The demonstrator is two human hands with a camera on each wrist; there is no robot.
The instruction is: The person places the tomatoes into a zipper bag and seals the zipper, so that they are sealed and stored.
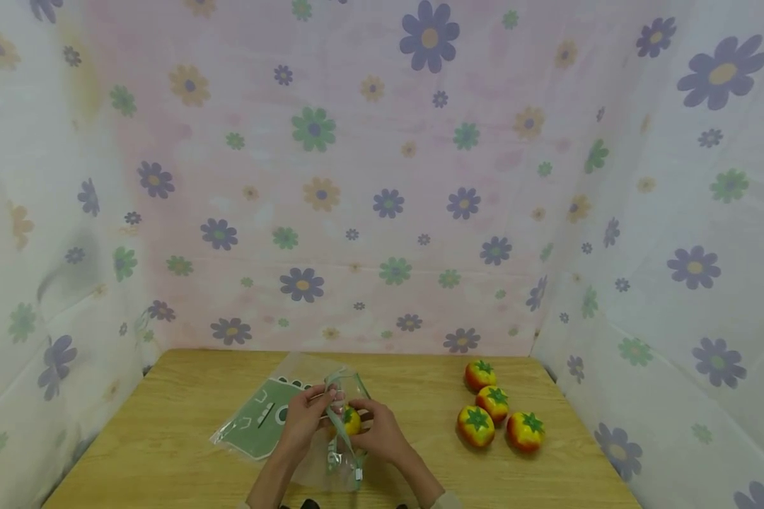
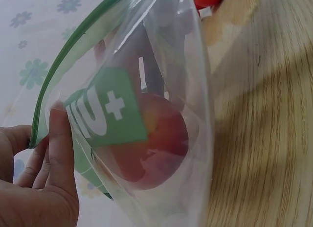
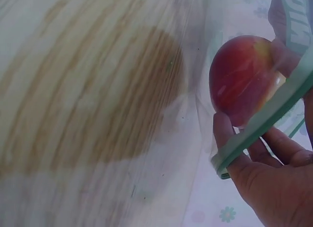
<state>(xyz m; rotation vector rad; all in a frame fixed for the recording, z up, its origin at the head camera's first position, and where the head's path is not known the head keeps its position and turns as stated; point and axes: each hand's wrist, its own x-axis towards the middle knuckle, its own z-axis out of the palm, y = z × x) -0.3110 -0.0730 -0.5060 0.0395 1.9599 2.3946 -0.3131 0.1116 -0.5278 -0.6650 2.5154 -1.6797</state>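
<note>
A clear zip bag (image 1: 337, 470) with a green edge is held up between both hands. The left hand (image 1: 303, 423) pinches the green edge of its mouth; in the left wrist view the thumb and fingers of that hand (image 2: 44, 173) are at the rim. Through the plastic shows a red-yellow fruit (image 2: 164, 144). The right hand (image 1: 382, 433) reaches in at the mouth and grips the fruit (image 1: 351, 421); in the right wrist view the fingers of this hand (image 3: 274, 168) curl round the fruit (image 3: 239, 80), the green rim crossing them.
Several red-yellow fruits with green leaf tops, one of them nearest the front right (image 1: 525, 433), lie on the right of the wooden table (image 1: 184, 452). A flat clear bag with a green print (image 1: 255, 424) lies left of the hands. Flowered cloth (image 1: 356, 162) surrounds the table's back and sides.
</note>
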